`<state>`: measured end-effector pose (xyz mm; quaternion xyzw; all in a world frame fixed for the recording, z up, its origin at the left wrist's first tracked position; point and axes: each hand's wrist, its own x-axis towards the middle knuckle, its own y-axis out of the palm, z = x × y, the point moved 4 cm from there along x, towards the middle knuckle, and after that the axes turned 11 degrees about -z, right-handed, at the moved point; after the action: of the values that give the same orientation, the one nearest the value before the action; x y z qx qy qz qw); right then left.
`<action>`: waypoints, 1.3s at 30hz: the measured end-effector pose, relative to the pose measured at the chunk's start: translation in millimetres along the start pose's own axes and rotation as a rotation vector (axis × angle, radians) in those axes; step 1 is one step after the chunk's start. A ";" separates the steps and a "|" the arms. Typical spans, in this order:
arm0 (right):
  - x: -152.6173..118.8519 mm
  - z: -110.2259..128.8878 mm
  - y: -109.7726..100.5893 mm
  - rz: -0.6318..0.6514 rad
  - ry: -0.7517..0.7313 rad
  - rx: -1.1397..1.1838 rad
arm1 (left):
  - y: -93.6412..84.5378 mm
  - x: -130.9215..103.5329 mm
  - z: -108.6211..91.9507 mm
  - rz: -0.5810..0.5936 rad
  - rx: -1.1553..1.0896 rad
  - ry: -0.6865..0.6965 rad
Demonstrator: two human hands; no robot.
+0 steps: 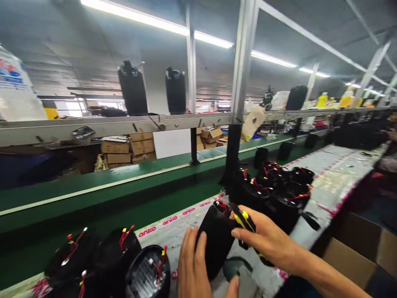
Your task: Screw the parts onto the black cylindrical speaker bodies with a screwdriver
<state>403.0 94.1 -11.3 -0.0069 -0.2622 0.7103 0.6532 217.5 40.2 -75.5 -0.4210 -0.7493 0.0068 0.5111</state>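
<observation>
A black cloth-covered cylinder (216,240), open at the top with red wires inside, stands slightly tilted on the covered bench. My left hand (197,265) is beside its lower left side, fingers stretched out along it and thumb apart. My right hand (269,236) is closed around a black and yellow hand tool (245,220) at the cylinder's upper right edge. The tool's working end is hard to make out there. Under the hands lies a dark rounded piece (237,267), partly hidden by my left thumb.
Several similar black cylinders (149,271) with red leads stand at the left, and another group (279,203) stands beyond my right hand. A green conveyor belt (124,207) runs behind the bench. A metal post (243,62) rises from a shelf rail (186,120). An open carton (350,258) sits lower right.
</observation>
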 end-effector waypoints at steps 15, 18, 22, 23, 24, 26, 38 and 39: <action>-121.4 -40.4 5.0 -0.275 0.113 -0.376 | 18.9 15.1 -28.8 0.941 0.427 -0.064; -123.9 -49.8 16.3 -0.248 0.082 -0.510 | 27.6 15.5 -24.8 0.973 0.432 0.000; -122.9 -53.6 20.0 -0.239 0.007 -0.656 | 32.4 17.3 -21.8 1.008 0.414 0.006; -122.0 -52.4 19.6 -0.231 -0.013 -0.691 | 32.5 17.0 -21.8 1.019 0.423 0.003; -120.9 -51.0 19.2 -0.220 -0.031 -0.719 | 32.5 16.6 -22.2 1.025 0.438 0.005; -117.9 -48.2 18.3 -0.194 -0.063 -0.759 | 32.3 15.8 -24.1 1.020 0.467 0.016; -113.4 -51.4 21.2 -0.141 -0.108 -0.871 | 31.4 12.4 -34.0 0.958 0.515 0.009; -113.4 -51.8 21.7 -0.132 -0.110 -0.883 | 31.7 11.6 -34.0 0.954 0.523 0.020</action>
<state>417.8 7.0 -102.0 -0.2303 -0.5745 0.4865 0.6167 262.1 53.8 -64.4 -0.5731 -0.4435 0.4202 0.5462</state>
